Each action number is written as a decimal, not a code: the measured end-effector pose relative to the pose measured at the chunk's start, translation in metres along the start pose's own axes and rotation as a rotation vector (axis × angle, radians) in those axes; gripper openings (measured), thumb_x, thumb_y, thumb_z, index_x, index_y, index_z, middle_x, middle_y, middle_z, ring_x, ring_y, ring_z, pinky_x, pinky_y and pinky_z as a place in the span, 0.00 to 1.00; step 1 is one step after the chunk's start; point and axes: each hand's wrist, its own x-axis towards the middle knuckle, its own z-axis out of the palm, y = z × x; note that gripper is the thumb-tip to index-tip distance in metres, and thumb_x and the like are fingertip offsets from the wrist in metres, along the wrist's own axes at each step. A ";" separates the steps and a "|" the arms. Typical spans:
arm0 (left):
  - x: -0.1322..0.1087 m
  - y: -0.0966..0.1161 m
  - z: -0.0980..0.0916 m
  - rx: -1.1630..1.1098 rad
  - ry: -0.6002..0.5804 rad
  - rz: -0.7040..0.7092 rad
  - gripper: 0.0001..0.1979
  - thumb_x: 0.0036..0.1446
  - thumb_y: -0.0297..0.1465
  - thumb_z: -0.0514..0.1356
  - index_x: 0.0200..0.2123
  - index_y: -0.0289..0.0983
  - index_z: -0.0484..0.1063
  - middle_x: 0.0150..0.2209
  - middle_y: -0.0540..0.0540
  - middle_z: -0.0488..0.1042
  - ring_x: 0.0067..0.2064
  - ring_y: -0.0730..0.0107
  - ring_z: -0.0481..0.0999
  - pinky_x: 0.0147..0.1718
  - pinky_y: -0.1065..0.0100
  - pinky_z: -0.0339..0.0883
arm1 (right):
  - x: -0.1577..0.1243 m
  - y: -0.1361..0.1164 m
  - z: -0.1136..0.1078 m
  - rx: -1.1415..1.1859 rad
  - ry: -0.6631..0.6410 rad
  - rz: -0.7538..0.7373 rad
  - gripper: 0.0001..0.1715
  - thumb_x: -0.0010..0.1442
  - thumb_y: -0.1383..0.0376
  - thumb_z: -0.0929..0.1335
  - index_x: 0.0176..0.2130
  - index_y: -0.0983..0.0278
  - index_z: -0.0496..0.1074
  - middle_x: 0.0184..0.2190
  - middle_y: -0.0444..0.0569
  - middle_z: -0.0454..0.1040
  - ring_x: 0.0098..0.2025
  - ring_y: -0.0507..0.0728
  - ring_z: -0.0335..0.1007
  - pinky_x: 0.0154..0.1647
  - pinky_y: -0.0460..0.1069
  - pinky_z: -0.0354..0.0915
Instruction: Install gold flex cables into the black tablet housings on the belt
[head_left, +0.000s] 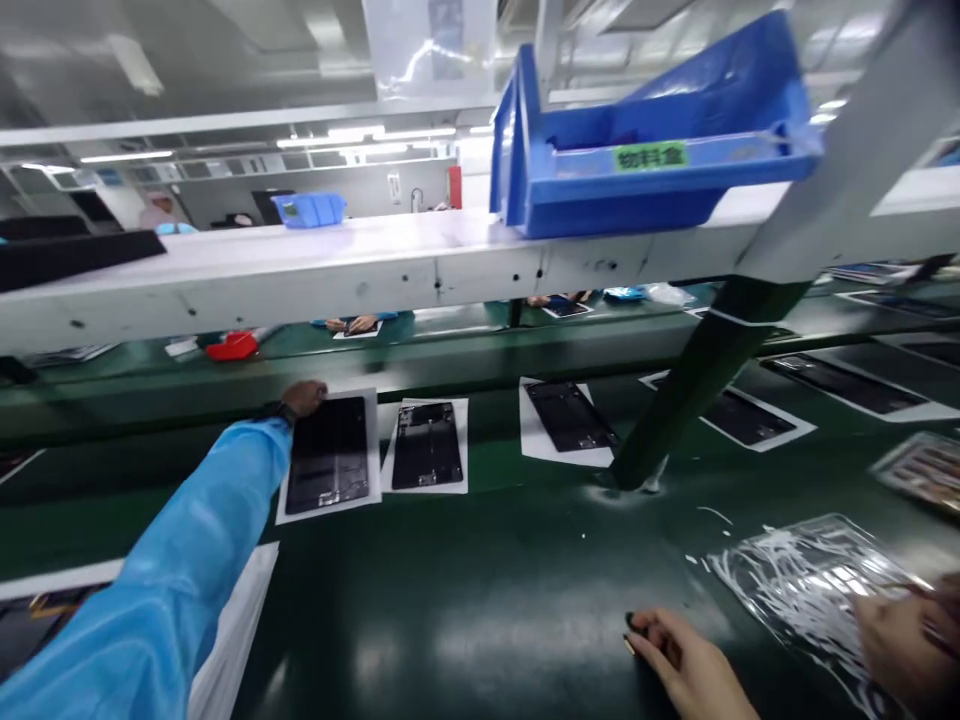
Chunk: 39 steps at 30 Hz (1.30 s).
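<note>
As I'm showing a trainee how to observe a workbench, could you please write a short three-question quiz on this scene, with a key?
1. Multiple choice: as seen in the picture, where on the nearest panel is the left hand?
A) near its bottom right corner
B) near its top left corner
C) over its middle
2. True or false: the big blue bin on the shelf has a green label.
3. Open question: what lies in the lower clear tray on the right?

Key:
1. B
2. True
3. A loose heap of thin white strips
</note>
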 end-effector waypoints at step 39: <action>-0.325 0.281 0.025 0.023 -0.415 0.926 0.07 0.49 0.21 0.61 0.35 0.31 0.72 0.30 0.38 0.73 0.29 0.58 0.75 0.22 0.63 0.63 | -0.141 -0.140 -0.016 0.014 -0.133 -0.388 0.06 0.53 0.51 0.72 0.30 0.48 0.80 0.33 0.49 0.77 0.30 0.62 0.73 0.29 0.54 0.72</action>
